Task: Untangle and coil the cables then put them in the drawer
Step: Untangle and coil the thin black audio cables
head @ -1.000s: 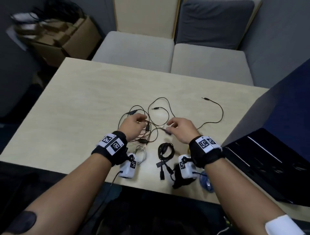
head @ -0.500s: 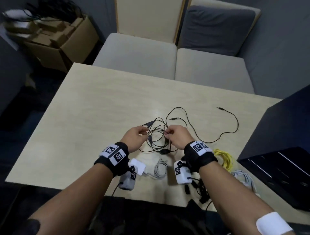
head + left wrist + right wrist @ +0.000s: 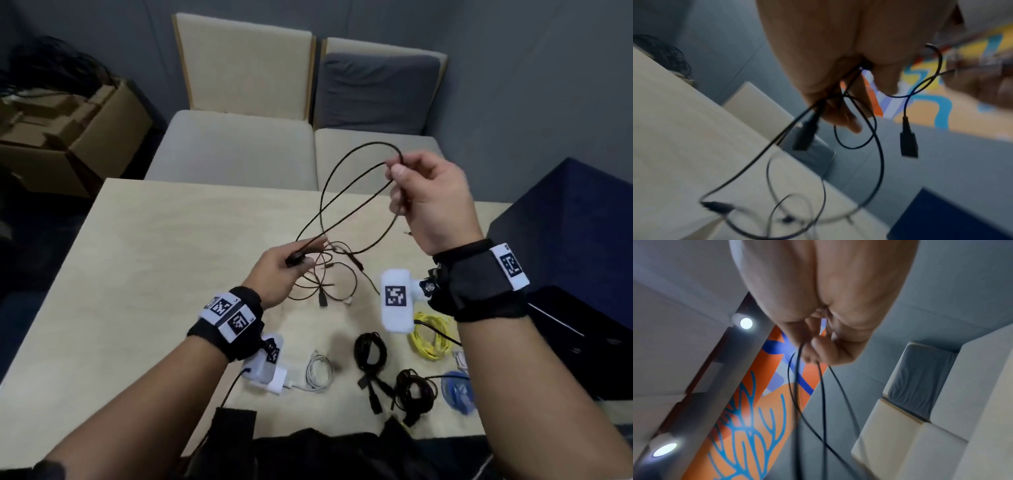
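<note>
fingers (image 3: 399,169) of the right hand (image 3: 432,202) are pinched around a raised loop of the thin black cable (image 3: 346,164), held high above the table (image 3: 164,253) in front of the pale seat cushions (image 3: 236,147). strands of that cable are seen falling from the right fingertips (image 3: 816,345) in the right wrist view. the left hand (image 3: 284,274) is kept lower, just above the tabletop, with its fingers closed on a dark plug and several strands of the same tangle. in the left wrist view, two black plugs (image 3: 909,144) are seen dangling below the left fingers (image 3: 840,116), with loose loops resting on the table beneath. between the two hands the cable is stretched in long crossing arcs, and its lower loops are still tangled on the wood. nearer the person, a white cable with charger (image 3: 308,373), a coiled black cable (image 3: 371,349), another black bundle (image 3: 414,390), a yellow cable (image 3: 431,339) and a blue cable (image 3: 457,394) are laid on the table. the dark blue drawer unit (image 3: 565,219) is placed at the right edge of the table.
</note>
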